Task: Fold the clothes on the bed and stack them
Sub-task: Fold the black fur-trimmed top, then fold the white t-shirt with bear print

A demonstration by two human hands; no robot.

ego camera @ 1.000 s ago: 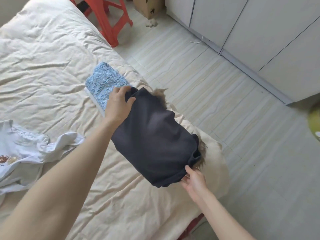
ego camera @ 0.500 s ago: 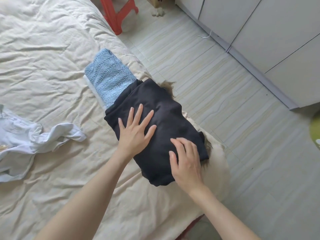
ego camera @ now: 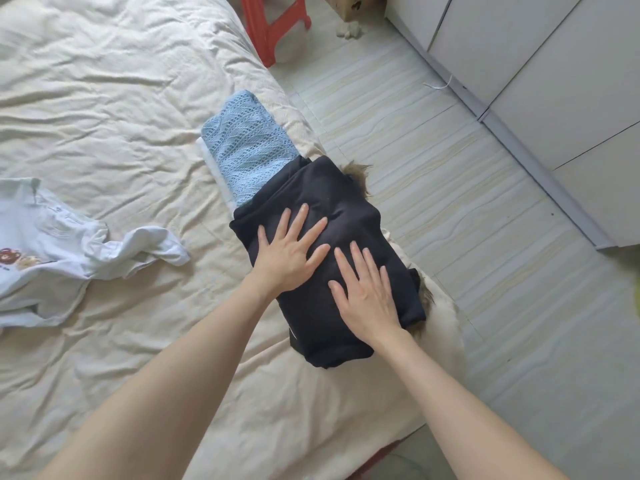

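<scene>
1. Head view: a folded dark garment (ego camera: pixel 332 209) is seen lying near the right edge of the bed (ego camera: pixel 104 98), at its near corner.
2. The left hand (ego camera: pixel 289 252) is laid flat on the dark garment, fingers straight and spread wide; nothing is gripped.
3. The right hand (ego camera: pixel 369 296) is pressed flat just beside it on the same garment, fingers straight and slightly apart, nothing held.
4. A folded light blue knit (ego camera: pixel 247 147) is partly covered by the far end of the dark garment, with a white edge showing under it.
5. Brown fur trim (ego camera: pixel 358 169) is seen poking out from beneath the dark garment on the floor side.
6. An unfolded pale shirt (ego camera: pixel 52 244) is spread crumpled at the left, well apart from the stack.
7. A red stool (ego camera: pixel 273 26) stands on the floor beyond the bed.
</scene>
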